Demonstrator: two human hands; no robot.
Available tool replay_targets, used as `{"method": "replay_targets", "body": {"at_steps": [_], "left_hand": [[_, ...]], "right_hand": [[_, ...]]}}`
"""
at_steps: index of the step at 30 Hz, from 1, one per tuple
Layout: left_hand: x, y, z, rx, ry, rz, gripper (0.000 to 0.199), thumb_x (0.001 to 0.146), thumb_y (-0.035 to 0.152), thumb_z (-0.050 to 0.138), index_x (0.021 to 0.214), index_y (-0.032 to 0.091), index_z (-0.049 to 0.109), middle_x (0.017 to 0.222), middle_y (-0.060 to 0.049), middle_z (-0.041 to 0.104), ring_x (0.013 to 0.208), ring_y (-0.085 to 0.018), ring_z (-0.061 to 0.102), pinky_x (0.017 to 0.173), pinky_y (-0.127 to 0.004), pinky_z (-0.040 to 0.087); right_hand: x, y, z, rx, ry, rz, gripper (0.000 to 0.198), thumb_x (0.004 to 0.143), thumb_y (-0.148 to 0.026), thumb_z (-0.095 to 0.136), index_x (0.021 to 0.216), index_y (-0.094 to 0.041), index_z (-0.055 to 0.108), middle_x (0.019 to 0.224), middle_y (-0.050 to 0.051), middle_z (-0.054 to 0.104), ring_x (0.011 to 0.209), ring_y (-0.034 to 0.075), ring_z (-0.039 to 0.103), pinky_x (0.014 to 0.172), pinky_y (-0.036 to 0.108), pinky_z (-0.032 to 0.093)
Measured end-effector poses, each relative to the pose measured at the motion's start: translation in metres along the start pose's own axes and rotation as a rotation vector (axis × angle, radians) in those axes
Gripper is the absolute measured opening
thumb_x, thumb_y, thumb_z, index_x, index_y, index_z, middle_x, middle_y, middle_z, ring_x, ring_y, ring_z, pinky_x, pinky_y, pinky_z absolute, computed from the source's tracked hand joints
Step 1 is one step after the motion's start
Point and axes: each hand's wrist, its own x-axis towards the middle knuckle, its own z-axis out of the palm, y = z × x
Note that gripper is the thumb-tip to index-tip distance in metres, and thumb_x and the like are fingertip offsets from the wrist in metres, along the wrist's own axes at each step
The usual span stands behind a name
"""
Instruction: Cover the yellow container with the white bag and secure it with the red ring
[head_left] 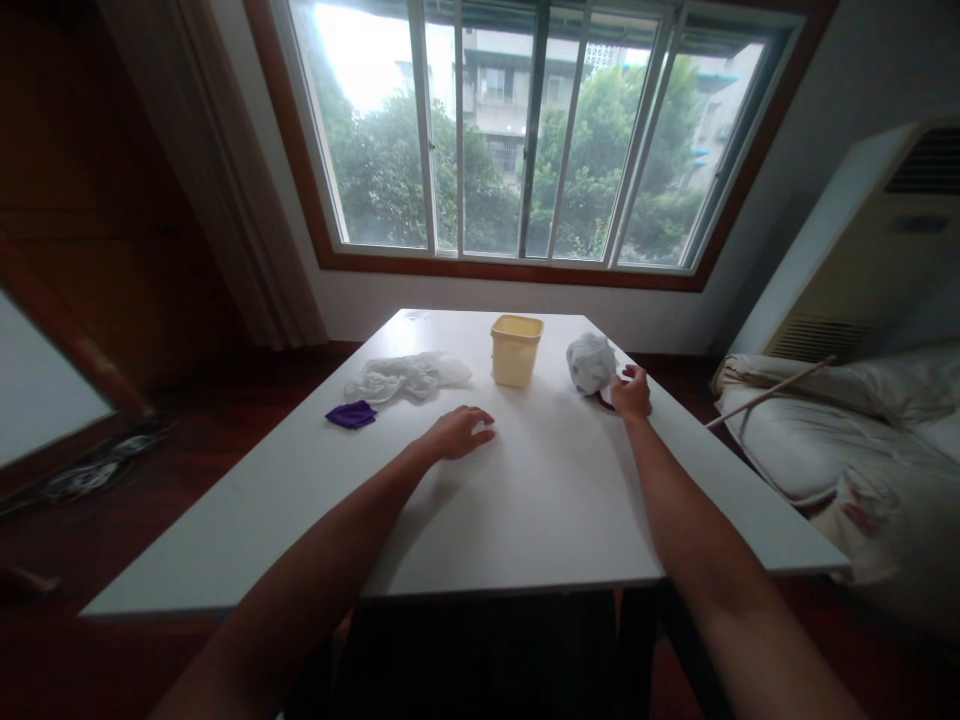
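Observation:
My left hand (pixel 459 432) hovers over the middle of the white table (pixel 525 500), holding nothing, its thumb and fingers apart. In front of it stands a pale yellow open-topped plastic bin (pixel 516 355). My right hand (pixel 632 392) is at the table's right side, fingers curled at the edge of a crumpled white bundle (pixel 590 363). Whether the bundle is paper, plastic or cloth I cannot tell. A dark reddish strip (pixel 604 402) shows beneath it. Left of the bin lies a spread, wrinkled white sheet-like piece (pixel 405 376), with a folded purple cloth (pixel 351 414) beside it.
A wide window (pixel 525 150) is beyond the table. To the right are a covered sofa (pixel 795 420) with a thin stick (pixel 772 390) across it and a tall air conditioner (pixel 862 240). A curtain (pixel 217 180) hangs on the left.

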Motion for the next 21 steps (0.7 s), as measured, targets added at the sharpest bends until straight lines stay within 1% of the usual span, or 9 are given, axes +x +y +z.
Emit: {"method": "replay_targets", "body": {"at_steps": [3, 7, 9, 12, 14, 16, 18, 19, 21], "left_hand": [[0.0, -0.001, -0.004, -0.007, 0.01, -0.036, 0.043, 0.087, 0.054, 0.057, 0.119, 0.027, 0.068, 0.115, -0.005, 0.07, 0.1, -0.021, 0.065, 0.089, -0.03, 0.049], [0.001, -0.006, -0.011, 0.006, 0.058, -0.15, 0.038, 0.087, 0.05, 0.057, 0.115, 0.027, 0.069, 0.109, -0.005, 0.072, 0.096, -0.021, 0.067, 0.083, -0.029, 0.05], [0.001, -0.011, -0.015, 0.021, 0.079, -0.214, 0.037, 0.088, 0.048, 0.057, 0.115, 0.026, 0.069, 0.11, -0.006, 0.071, 0.097, -0.022, 0.067, 0.083, -0.03, 0.051], [0.001, -0.021, -0.02, 0.059, 0.121, -0.291, 0.038, 0.088, 0.048, 0.056, 0.116, 0.025, 0.068, 0.119, -0.007, 0.069, 0.105, -0.024, 0.065, 0.09, -0.033, 0.05], [0.001, -0.028, -0.024, 0.124, 0.156, -0.335, 0.039, 0.089, 0.048, 0.055, 0.118, 0.024, 0.067, 0.127, -0.007, 0.065, 0.114, -0.026, 0.061, 0.097, -0.036, 0.047], [0.001, -0.037, -0.027, 0.21, 0.193, -0.414, 0.042, 0.088, 0.049, 0.055, 0.12, 0.024, 0.065, 0.134, -0.008, 0.06, 0.122, -0.029, 0.055, 0.104, -0.041, 0.042], [-0.002, -0.049, -0.03, 0.279, 0.223, -0.543, 0.047, 0.087, 0.05, 0.056, 0.126, 0.024, 0.062, 0.138, -0.01, 0.057, 0.129, -0.032, 0.049, 0.108, -0.046, 0.037], [-0.004, -0.056, -0.032, 0.297, 0.228, -0.616, 0.051, 0.086, 0.052, 0.056, 0.129, 0.024, 0.059, 0.139, -0.011, 0.055, 0.131, -0.034, 0.046, 0.109, -0.048, 0.035], [-0.01, -0.069, -0.034, 0.303, 0.215, -0.741, 0.059, 0.085, 0.055, 0.055, 0.134, 0.023, 0.055, 0.141, -0.014, 0.053, 0.134, -0.036, 0.041, 0.109, -0.051, 0.033]], "right_hand": [[0.0, 0.002, 0.005, -0.011, -0.057, -0.059, 0.048, 0.074, -0.03, 0.057, 0.119, -0.013, 0.055, 0.118, 0.016, 0.065, 0.089, 0.023, 0.067, 0.087, 0.036, 0.05], [-0.003, 0.002, 0.01, -0.037, -0.104, -0.143, 0.046, 0.076, -0.031, 0.055, 0.118, -0.014, 0.057, 0.121, 0.018, 0.064, 0.091, 0.025, 0.067, 0.088, 0.039, 0.051], [-0.005, 0.001, 0.011, -0.053, -0.13, -0.192, 0.044, 0.076, -0.032, 0.054, 0.116, -0.013, 0.058, 0.12, 0.018, 0.064, 0.091, 0.025, 0.066, 0.088, 0.04, 0.051], [-0.009, -0.003, 0.011, -0.065, -0.151, -0.262, 0.042, 0.077, -0.033, 0.054, 0.113, -0.012, 0.06, 0.117, 0.018, 0.065, 0.089, 0.025, 0.066, 0.087, 0.041, 0.052], [-0.011, -0.007, 0.011, -0.056, -0.147, -0.307, 0.04, 0.078, -0.034, 0.054, 0.111, -0.012, 0.061, 0.115, 0.018, 0.065, 0.086, 0.024, 0.065, 0.086, 0.041, 0.052], [-0.016, -0.015, 0.011, -0.023, -0.158, -0.36, 0.037, 0.079, -0.034, 0.054, 0.108, -0.013, 0.062, 0.112, 0.017, 0.066, 0.085, 0.024, 0.065, 0.084, 0.04, 0.052], [-0.024, -0.027, 0.011, 0.021, -0.22, -0.412, 0.032, 0.08, -0.035, 0.054, 0.102, -0.013, 0.064, 0.105, 0.015, 0.069, 0.083, 0.023, 0.065, 0.082, 0.038, 0.053], [-0.03, -0.034, 0.012, 0.041, -0.279, -0.435, 0.029, 0.081, -0.035, 0.055, 0.099, -0.014, 0.065, 0.1, 0.014, 0.07, 0.082, 0.022, 0.065, 0.08, 0.037, 0.053], [-0.048, -0.049, 0.013, 0.065, -0.454, -0.471, 0.025, 0.084, -0.036, 0.055, 0.093, -0.016, 0.067, 0.089, 0.009, 0.072, 0.076, 0.02, 0.066, 0.075, 0.034, 0.053]]}}
